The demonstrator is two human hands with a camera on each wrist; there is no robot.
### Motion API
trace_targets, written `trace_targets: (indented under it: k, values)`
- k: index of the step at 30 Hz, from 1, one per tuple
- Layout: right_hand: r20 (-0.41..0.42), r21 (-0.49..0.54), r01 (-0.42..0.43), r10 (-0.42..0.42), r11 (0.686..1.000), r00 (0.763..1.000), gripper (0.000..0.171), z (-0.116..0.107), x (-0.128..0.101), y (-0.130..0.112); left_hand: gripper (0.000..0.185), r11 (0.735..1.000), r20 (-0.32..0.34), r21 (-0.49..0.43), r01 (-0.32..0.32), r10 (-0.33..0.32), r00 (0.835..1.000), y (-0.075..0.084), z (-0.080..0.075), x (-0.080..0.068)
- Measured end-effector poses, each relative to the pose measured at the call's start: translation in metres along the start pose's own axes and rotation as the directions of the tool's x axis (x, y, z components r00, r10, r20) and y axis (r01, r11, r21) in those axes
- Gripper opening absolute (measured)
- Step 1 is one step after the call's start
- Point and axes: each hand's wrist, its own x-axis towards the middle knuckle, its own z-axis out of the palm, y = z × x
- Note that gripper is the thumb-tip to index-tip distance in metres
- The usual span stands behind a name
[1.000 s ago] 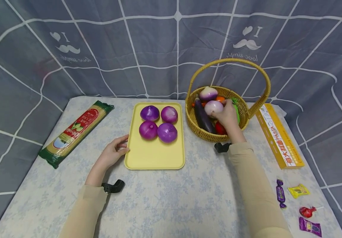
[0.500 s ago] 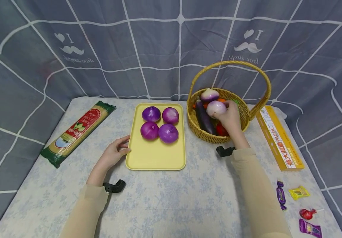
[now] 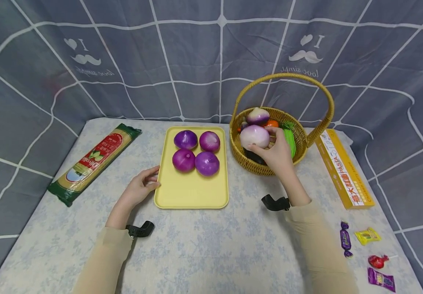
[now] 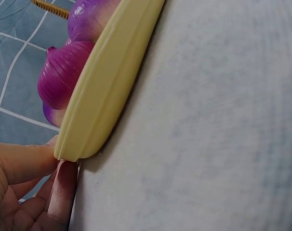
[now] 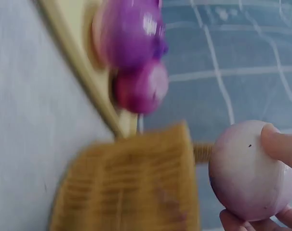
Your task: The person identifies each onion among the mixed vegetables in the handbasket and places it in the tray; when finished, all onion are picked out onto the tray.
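Observation:
My right hand [image 3: 277,153] holds a pale white-and-purple onion [image 3: 254,136] over the wicker basket [image 3: 250,165]; in the right wrist view, thumb and fingers wrap this onion [image 5: 249,171] beside the basket wall. My left hand [image 3: 140,188] pinches the left edge of a yellow tray [image 3: 191,196]. The left wrist view shows the thumb on the tray's rim [image 4: 107,82] and a finger beneath it. Several purple onions [image 3: 207,163] sit grouped in the tray's far half. Inside the basket lie another white-and-purple onion [image 3: 258,116], something orange-red [image 3: 271,123] and a green vegetable [image 3: 290,142]; an eggplant is mostly hidden.
The basket's tall handle [image 3: 283,75] arches over its contents. A yellow pasta box [image 3: 345,169] lies right of it, and a pasta bag [image 3: 95,163] lies far left. Wrapped candies [image 3: 345,239] and a red lollipop [image 3: 377,261] are at the near right. A grey curtain [image 3: 197,53] hangs behind.
My right hand has lifted the pale onion from among the basket's vegetables and brought it left and nearer, over the eggplant. The left hand keeps its place at the tray.

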Motion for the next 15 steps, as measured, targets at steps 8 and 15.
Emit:
trace_targets:
  k: [8,15]
  values:
    - [0.155,0.144,-0.017,-0.005,0.989,0.988,0.077,0.038,-0.039,-0.022,0.061,1.0,0.001,0.004,0.003,-0.003,1.0,0.0,0.0,0.0]
    - [0.29,0.139,0.026,-0.065,0.99,0.955,0.078,0.081,-0.067,-0.031,0.06,1.0,0.0,-0.009,-0.012,0.012,1.0,0.0,0.001,0.0]
